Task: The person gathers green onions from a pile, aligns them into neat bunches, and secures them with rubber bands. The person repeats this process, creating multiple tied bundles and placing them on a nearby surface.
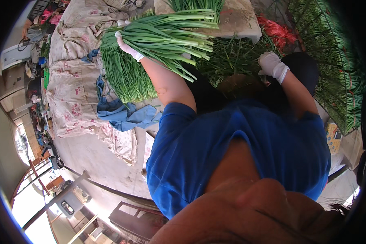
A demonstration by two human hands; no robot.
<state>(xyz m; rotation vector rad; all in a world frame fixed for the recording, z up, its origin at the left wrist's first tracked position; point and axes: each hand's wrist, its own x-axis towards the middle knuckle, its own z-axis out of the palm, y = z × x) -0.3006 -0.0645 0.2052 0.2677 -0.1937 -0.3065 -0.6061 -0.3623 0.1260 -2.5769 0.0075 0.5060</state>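
Observation:
My left hand (128,46), in a white glove, is closed around a big loose bunch of garlic chives (171,36). Its pale stem ends point to the right, and its green leaves hang to the left. Just below that bunch lies a pile of more chives (128,81). My right hand (271,65), also gloved in white, is by my dark-trousered knee with its fingers curled under. Whatever it may hold is hidden. Loose green leaves and trimmings (236,57) lie between the hands.
A low pale block (242,20) at the far side carries more chives. Red plastic strips (278,32) lie behind my right hand. Banded green bunches (351,81) line the far right. A flowered cloth (71,97) and blue cloth (126,116) spread on the left.

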